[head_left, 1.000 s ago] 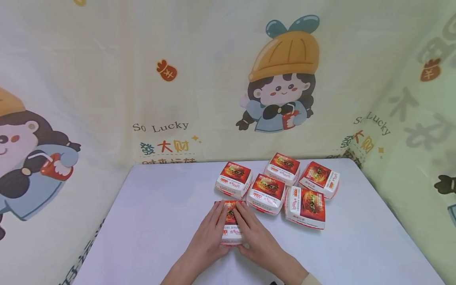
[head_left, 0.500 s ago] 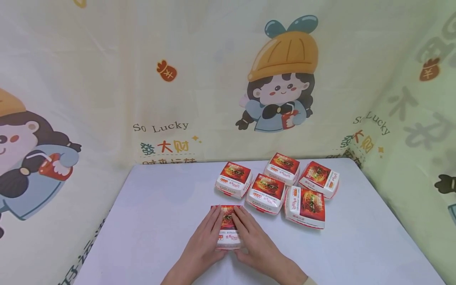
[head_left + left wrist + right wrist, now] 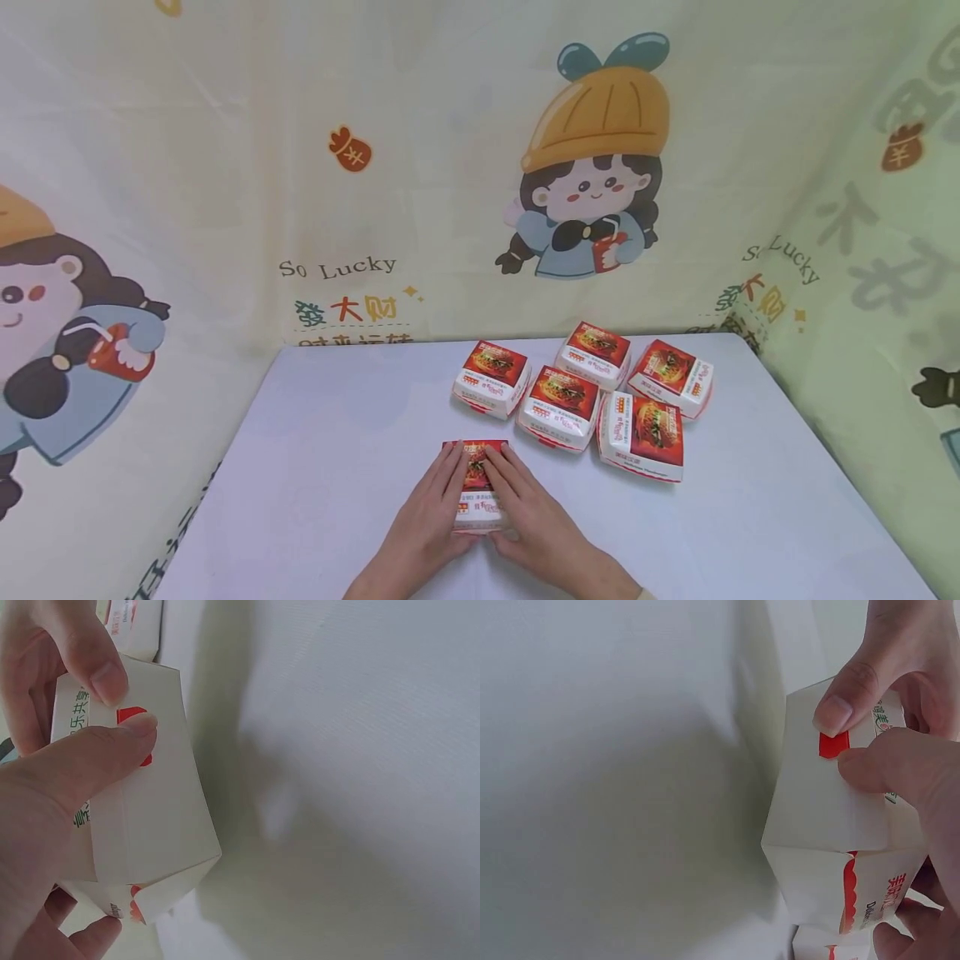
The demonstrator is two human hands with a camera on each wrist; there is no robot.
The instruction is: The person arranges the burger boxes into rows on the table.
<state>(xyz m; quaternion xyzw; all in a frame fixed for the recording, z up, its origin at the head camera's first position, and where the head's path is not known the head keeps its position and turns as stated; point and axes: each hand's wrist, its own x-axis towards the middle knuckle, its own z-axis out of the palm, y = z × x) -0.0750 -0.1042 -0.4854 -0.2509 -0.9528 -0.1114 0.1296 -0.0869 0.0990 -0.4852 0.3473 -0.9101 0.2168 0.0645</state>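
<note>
A red and white paper burger box (image 3: 477,502) stands on the table near me in the head view. My left hand (image 3: 426,518) grips its left side, and my right hand (image 3: 542,523) grips the right, fingers laid over the lid. Both thumbs press the near face beside a small red tab, as the left wrist view shows on the box (image 3: 161,810). From the right wrist view, the box (image 3: 817,810) appears closed, with a red scalloped edge along its side. Parts of the printed lid are hidden under the fingers.
Several similar burger boxes sit close together at the back right; one (image 3: 560,408) lies just beyond my right hand, another (image 3: 491,379) farther back. A printed cloth (image 3: 442,200) hangs behind the white table (image 3: 322,467).
The held burger box has slid slightly towards me and a little left, both hands moving with it. The other boxes have stayed in place.
</note>
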